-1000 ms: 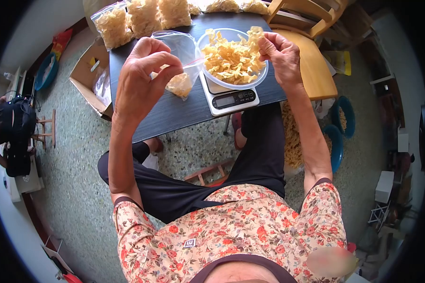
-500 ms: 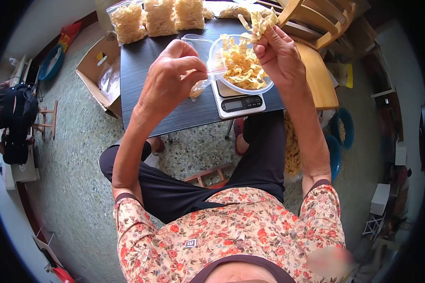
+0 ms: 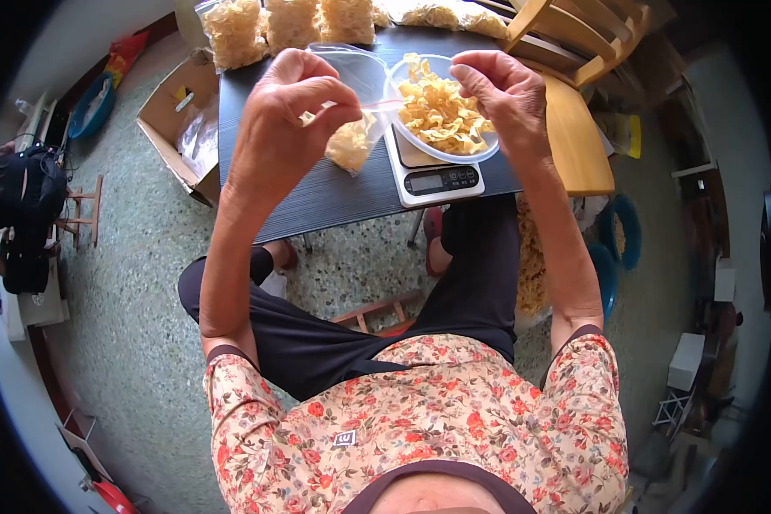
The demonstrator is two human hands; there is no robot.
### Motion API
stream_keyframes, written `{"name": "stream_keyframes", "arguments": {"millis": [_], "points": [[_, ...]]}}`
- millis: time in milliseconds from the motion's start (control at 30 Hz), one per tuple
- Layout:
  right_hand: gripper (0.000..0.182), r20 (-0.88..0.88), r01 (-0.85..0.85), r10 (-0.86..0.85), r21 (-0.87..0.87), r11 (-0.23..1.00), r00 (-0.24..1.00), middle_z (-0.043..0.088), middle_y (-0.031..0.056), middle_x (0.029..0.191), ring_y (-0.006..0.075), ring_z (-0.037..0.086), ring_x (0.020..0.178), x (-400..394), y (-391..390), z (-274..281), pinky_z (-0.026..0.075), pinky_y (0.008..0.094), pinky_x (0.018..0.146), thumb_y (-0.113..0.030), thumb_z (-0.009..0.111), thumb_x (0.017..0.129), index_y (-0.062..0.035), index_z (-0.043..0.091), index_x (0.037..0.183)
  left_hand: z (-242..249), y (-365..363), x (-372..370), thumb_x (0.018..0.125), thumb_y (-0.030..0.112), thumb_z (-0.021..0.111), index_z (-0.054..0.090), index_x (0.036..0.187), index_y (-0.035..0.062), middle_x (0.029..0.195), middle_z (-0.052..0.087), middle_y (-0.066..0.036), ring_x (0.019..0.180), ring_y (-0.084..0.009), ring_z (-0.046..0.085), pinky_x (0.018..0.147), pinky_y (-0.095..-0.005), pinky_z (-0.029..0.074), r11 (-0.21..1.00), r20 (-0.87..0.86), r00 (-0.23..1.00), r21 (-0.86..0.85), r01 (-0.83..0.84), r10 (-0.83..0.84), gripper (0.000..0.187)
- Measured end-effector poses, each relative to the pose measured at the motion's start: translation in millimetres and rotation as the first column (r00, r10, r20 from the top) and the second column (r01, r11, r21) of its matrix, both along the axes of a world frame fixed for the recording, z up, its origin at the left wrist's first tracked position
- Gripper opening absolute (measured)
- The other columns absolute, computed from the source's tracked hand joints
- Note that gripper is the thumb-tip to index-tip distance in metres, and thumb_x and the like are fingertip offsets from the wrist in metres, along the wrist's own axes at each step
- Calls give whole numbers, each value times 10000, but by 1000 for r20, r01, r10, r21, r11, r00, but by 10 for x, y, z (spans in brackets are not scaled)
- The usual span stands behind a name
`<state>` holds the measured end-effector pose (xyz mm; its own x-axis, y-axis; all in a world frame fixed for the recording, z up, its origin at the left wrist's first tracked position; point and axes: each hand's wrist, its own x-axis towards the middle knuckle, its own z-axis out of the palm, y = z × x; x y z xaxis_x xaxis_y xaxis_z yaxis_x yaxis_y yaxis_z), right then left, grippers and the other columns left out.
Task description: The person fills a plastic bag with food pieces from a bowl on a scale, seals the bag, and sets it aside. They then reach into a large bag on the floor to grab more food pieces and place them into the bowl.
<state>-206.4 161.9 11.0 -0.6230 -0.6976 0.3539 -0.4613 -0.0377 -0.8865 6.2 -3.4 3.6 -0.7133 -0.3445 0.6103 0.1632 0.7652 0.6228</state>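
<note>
My left hand (image 3: pixel 295 107) is closed, its thumb and fingers pinching the edge of a clear zip bag (image 3: pixel 355 73). Pale yellow dried strips (image 3: pixel 349 146) lie in the bottom of that bag. To its right, a round translucent bowl (image 3: pixel 454 158) stands on a white digital scale (image 3: pixel 441 195), filled with more curled dried strips (image 3: pixel 441 116). My right hand (image 3: pixel 510 94) hovers over the bowl's right side, thumb and index finger pressed together near the far rim. Whether anything is between those fingertips is hidden.
Several filled bags (image 3: pixel 291 24) line the back of the dark table (image 3: pixel 295 206). An open cardboard box (image 3: pixel 164 128) stands left of it, a wooden chair (image 3: pixel 574 137) right. Blue basins (image 3: pixel 625 236) and a heap of dried strips (image 3: pixel 531 265) are on the floor at right.
The strips my right hand held up are no longer visible in its fingers, and that hand has come down slightly. My left hand has shifted left with the bag, showing more of its contents.
</note>
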Motion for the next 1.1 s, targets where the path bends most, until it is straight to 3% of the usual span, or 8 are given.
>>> {"name": "stream_keyframes", "arguments": {"millis": [200, 333, 400, 700, 800, 933, 1000, 1100], "points": [[136, -284, 143, -97, 146, 979, 954, 742, 55, 847, 119, 683, 757, -297, 311, -174, 544, 273, 699, -154, 743, 902, -44, 750, 982, 3, 11, -21, 780, 60, 815, 753, 884, 61, 1006, 618, -61, 946, -180, 625, 762, -305, 515, 1000, -18, 1000, -4, -16, 16, 122], [117, -457, 209, -100, 195, 958, 884, 722, 100, 893, 220, 695, 773, -382, 349, -172, 555, 320, 728, -108, 719, 886, -28, 727, 971, -1, 19, -45, 786, 70, 813, 750, 891, 58, 1012, 623, -63, 939, -173, 627, 744, -300, 511, 997, 3, 1000, -68, -29, 29, 123], [112, -650, 190, 3, 227, 955, 760, 700, 106, 891, 261, 680, 806, -464, 390, -169, 540, 340, 764, -87, 708, 867, -43, 721, 969, -17, 23, -49, 794, 78, 811, 747, 895, 53, 1010, 626, -62, 901, -157, 623, 722, -295, 506, 995, -5, 999, -88, -37, 37, 122], [204, -590, 139, 255, 540, 830, 766, 678, 79, 958, 292, 659, 887, -472, 536, -138, 522, 398, 825, -103, 715, 845, -134, 717, 1047, -8, 44, -74, 805, 53, 792, 746, 897, 46, 1008, 611, -82, 925, -198, 639, 710, -307, 564, 998, 64, 997, -59, -38, 42, 104], [200, -622, 94, 267, 484, 870, 736, 657, 52, 870, 168, 580, 707, -558, 502, -268, 496, 299, 683, -53, 731, 834, -54, 721, 1034, -42, 43, -78, 808, 60, 792, 748, 896, 47, 1009, 613, -83, 925, -199, 640, 710, -311, 563, 999, 71, 997, -46, -23, 26, 99], [189, -586, 73, 229, 446, 892, 777, 680, 44, 854, 127, 575, 685, -605, 483, -293, 498, 285, 658, -64, 743, 839, -45, 725, 1026, -64, 27, -91, 806, 66, 795, 750, 894, 49, 1013, 615, -81, 924, -199, 641, 711, -313, 559, 998, 58, 998, -61, -30, 33, 101], [154, -423, 36, 183, 458, 888, 888, 731, 84, 851, 203, 692, 772, -601, 508, -205, 549, 318, 722, -127, 720, 881, -49, 738, 1012, -63, 25, -92, 807, 65, 794, 750, 895, 49, 1022, 618, -84, 928, -198, 643, 711, -312, 556, 997, 68, 997, -69, -33, 37, 100], [193, -229, -4, 84, 329, 944, 970, 745, 68, 862, 129, 671, 776, -636, 534, -184, 538, 276, 713, -145, 734, 899, -18, 742, 1044, -62, 30, -91, 813, 67, 790, 750, 898, 46, 1028, 620, -87, 927, -197, 645, 714, -308, 556, 997, 82, 996, -70, -39, 44, 97]]}}
